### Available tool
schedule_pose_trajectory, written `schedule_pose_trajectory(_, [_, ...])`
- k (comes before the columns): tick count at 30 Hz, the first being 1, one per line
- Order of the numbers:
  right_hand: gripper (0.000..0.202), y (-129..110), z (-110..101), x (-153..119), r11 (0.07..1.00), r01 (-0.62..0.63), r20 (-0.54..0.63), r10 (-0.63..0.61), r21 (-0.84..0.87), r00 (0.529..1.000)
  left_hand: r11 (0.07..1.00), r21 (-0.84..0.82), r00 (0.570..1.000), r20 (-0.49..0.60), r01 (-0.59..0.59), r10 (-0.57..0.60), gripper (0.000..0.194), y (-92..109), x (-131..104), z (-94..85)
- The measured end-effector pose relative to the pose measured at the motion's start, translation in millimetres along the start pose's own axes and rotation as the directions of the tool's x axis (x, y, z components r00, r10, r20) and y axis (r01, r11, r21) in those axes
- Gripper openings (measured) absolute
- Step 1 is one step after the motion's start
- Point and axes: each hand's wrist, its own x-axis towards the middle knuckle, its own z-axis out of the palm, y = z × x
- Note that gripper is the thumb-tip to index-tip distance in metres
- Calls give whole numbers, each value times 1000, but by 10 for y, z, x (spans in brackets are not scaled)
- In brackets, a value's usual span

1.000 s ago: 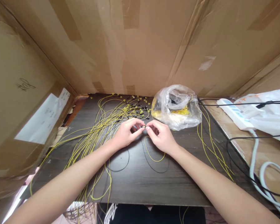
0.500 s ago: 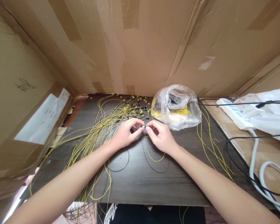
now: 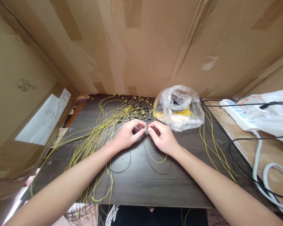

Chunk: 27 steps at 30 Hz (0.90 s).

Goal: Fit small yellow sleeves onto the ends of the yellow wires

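Between the fingertips of both hands sits a small dark connector [image 3: 145, 127], with a paler bit at its middle. My left hand [image 3: 129, 133] pinches its left end between thumb and finger. From the other side my right hand [image 3: 161, 136] pinches the right end the same way. A yellow wire [image 3: 155, 161] loops below my right hand, and thin black wires hang beneath the fingers. Beyond my left hand lies a spread bundle of yellow wires [image 3: 89, 147] with black connector ends [image 3: 140, 114]. The fingers partly cover the held connector.
A clear plastic bag [image 3: 179, 108] with yellow and black contents stands behind my right hand. Small yellow pieces [image 3: 147, 101] lie along the back. At the right are a white power strip [image 3: 238, 115], its cable and black cords [image 3: 240, 166]. Cardboard walls [image 3: 143, 47] enclose the dark table [image 3: 153, 191].
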Motion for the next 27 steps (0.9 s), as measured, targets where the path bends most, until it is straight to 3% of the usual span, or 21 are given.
schedule_pose_trajectory(27, [15,-6,0,4,1000,-5,3,5,5,1000,1000,-18,1000,11,24,-23,13,-5,4,5])
